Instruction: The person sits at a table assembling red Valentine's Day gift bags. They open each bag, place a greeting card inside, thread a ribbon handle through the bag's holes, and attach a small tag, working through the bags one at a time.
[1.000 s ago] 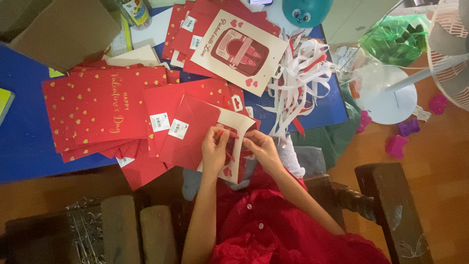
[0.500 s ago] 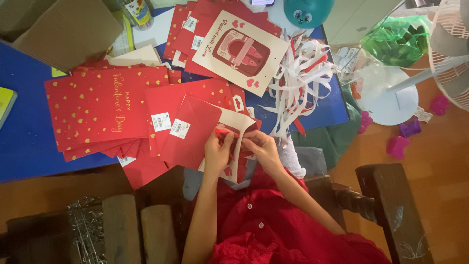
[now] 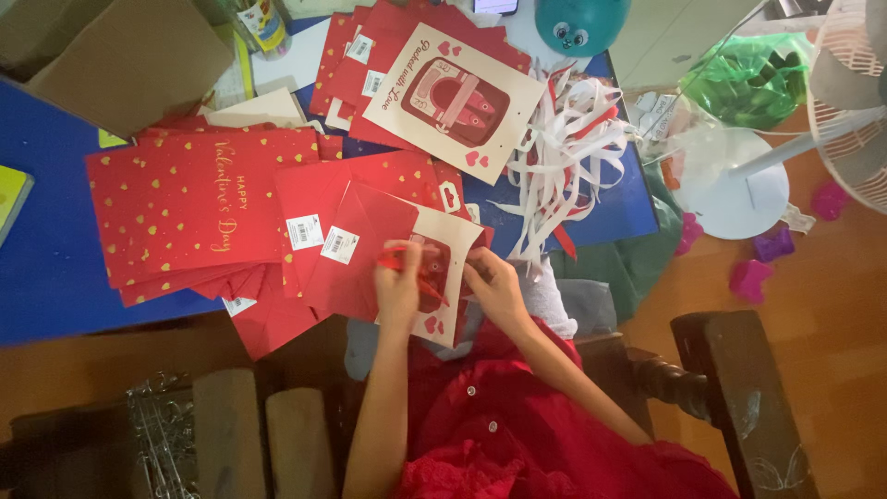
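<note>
Both hands, left hand (image 3: 399, 288) and right hand (image 3: 492, 286), pinch a cream-and-red paper gift bag (image 3: 442, 277) between them at the blue table's (image 3: 46, 277) near edge, beside stacked red bags (image 3: 199, 208).

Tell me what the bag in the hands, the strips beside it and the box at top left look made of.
Bag: paper or thin card, matte cream with red print; it holds flat creases. Both hands, left and right, hold it. Strips: likely ribbon or paper, white and red; they curl loosely, too small to tell. Box: plain brown cardboard, dull.
</note>
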Demonstrator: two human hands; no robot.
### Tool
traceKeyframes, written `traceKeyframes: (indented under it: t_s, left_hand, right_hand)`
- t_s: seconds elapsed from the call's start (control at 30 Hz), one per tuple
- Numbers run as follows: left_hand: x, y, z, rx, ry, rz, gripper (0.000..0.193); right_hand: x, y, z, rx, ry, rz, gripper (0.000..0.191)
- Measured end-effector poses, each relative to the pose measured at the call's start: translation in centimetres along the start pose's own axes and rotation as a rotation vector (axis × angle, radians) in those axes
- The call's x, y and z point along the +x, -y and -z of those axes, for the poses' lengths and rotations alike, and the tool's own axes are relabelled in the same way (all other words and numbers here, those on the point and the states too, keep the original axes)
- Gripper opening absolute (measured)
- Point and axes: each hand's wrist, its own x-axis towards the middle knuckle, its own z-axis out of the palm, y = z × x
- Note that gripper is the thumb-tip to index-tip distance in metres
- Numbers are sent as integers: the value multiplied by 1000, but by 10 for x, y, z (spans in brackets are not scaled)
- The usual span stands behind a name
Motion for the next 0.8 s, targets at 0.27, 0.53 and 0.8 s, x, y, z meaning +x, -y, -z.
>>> traceKeyframes:
  t_s: [0.27, 0.53, 0.8]
  left_hand:
    - [-36, -87, 11, 873, -492, -924, 32]
    - [-38, -65, -24, 867, 185, -634, 44]
    - [-21, -37, -5, 945, 167, -524, 34]
  right_hand:
    - [2, -5, 5, 269, 17, -59, 26]
    - [7, 20, 19, 191, -31, 38, 39]
    - [-7, 17, 17, -54, 59, 9, 30]
